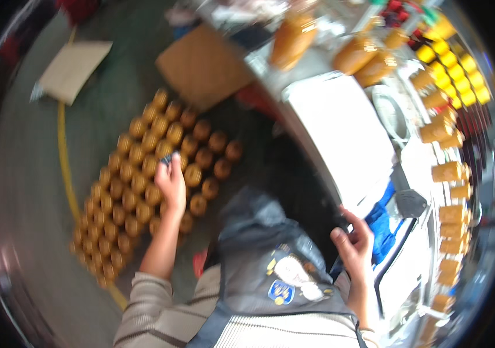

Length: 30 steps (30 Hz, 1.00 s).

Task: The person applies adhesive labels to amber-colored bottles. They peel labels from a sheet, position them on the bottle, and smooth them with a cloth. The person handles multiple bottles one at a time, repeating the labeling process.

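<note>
My left hand reaches out over rows of amber jars standing close together on the floor. Its fingers are closed around a small black object, blurred and too small to name. At the right, my right hand is beside the corner of a white flat-topped box or stack. Its thumb and forefinger curl around something dark that I cannot make out. A dark apron with a printed picture hangs over my front.
Larger amber jars stand on the worktable at the top. More jars line the right side, with yellow-lidded ones behind. A cardboard sheet and a paler sheet lie beyond the floor jars. Blue cloth or plastic is by my right hand.
</note>
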Available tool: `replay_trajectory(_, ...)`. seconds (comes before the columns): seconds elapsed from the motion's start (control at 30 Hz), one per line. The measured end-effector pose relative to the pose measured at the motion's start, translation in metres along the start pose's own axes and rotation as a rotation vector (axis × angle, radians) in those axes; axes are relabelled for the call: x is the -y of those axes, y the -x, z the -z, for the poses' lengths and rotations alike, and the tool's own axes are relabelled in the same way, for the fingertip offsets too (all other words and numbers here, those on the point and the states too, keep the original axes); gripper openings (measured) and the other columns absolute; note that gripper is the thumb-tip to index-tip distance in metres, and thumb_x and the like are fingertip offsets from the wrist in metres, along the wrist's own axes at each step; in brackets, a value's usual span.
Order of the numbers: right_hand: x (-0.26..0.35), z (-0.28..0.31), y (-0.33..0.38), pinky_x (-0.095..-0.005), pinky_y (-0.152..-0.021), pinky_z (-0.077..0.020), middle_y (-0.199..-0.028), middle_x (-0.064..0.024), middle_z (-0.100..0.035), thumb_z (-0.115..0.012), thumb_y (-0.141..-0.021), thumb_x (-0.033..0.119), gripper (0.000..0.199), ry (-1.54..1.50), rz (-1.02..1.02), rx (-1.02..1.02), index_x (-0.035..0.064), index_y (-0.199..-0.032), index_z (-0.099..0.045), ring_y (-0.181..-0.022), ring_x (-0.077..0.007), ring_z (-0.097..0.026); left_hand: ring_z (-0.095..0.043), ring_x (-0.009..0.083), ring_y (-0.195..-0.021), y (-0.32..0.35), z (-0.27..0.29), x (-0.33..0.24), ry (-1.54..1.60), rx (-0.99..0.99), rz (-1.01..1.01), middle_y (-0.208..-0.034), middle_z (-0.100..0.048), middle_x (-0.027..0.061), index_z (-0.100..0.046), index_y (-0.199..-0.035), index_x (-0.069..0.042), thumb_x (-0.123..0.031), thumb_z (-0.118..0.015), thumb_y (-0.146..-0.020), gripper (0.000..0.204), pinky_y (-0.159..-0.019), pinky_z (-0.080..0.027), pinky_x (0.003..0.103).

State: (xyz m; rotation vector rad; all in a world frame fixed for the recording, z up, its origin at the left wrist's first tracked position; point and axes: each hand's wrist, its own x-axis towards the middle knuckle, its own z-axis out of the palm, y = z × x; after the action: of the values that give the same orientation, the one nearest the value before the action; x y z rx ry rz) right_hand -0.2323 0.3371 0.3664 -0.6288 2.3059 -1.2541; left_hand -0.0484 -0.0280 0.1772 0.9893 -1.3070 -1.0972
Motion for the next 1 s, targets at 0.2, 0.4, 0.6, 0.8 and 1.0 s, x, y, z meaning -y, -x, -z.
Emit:
replay_trajectory(0.2, 0.002, 0.046, 0.02, -0.0212, -0.049, -0.0356, -0.09, -0.005, -0.067, -0.077, -0.082, 0.01, 0.046, -0.129, 0.151, -0.276, 0.0003, -0.126, -0.065, -0.053, -0.0034, -0.043, -0.064, 0.0286, -0.098, -0.013, -0.207, -0.178, 0.071, 0.522, -0.763, -0.106, -0.067, 0.0144, -0.066, -0.106, 0.003, -0.007, -0.071, -0.09, 0.019, -0.092, -0.05, 0.037)
replay_trajectory(0.4, -0.055, 0.087, 0.06, -0.0189, -0.052, -0.0389, -0.101, -0.0089, -0.07, -0.074, -0.082, 0.004, 0.046, -0.239, 0.01, -0.633, -0.0003, -0.127, -0.065, -0.057, -0.0029, -0.048, -0.055, 0.0444, -0.115, -0.027, -0.361, -0.246, -0.156, -0.069, -1.167, -0.124, -0.057, 0.025, -0.052, -0.118, 0.005, -0.033, -0.087, -0.073, 0.068, -0.104, -0.041, 0.049)
replay_trajectory(0.6, -0.093, 0.1, 0.066, -0.0187, -0.059, -0.0426, -0.099, -0.0064, -0.066, -0.071, -0.084, 0.003, 0.043, -0.452, -0.117, -0.808, -0.0019, -0.126, -0.064, -0.066, -0.0057, -0.056, -0.055, 0.0478, -0.103, -0.121, -0.372, -0.169, -0.485, -0.092, -0.798, -0.106, -0.055, 0.0258, -0.05, -0.098, 0.003, -0.042, -0.093, -0.061, 0.073, -0.088, -0.047, 0.055)
replay_trajectory(0.8, -0.083, 0.108, 0.038, -0.0179, -0.063, -0.0387, -0.096, -0.0021, -0.064, -0.069, -0.086, 0.003, 0.04, -0.442, -0.073, -0.685, -0.0024, -0.126, -0.064, -0.07, -0.003, -0.05, -0.055, 0.0425, -0.107, -0.13, -0.355, -0.182, -0.265, 0.125, -0.847, -0.111, -0.056, 0.0261, -0.052, -0.104, 0.002, -0.034, -0.092, -0.068, 0.064, -0.094, -0.046, 0.052)
replay_trajectory(1.0, -0.079, 0.11, 0.039, -0.0192, -0.068, -0.045, -0.108, -0.008, -0.066, -0.07, -0.085, 0.006, 0.046, -0.326, -0.042, -0.609, -0.001, -0.13, -0.062, -0.076, -0.0066, -0.058, -0.063, 0.023, -0.095, -0.04, -0.328, -0.268, 0.361, 0.5, -0.519, -0.11, -0.06, 0.0132, -0.054, -0.114, 0.0, -0.025, -0.089, -0.074, 0.059, -0.087, -0.054, 0.037)
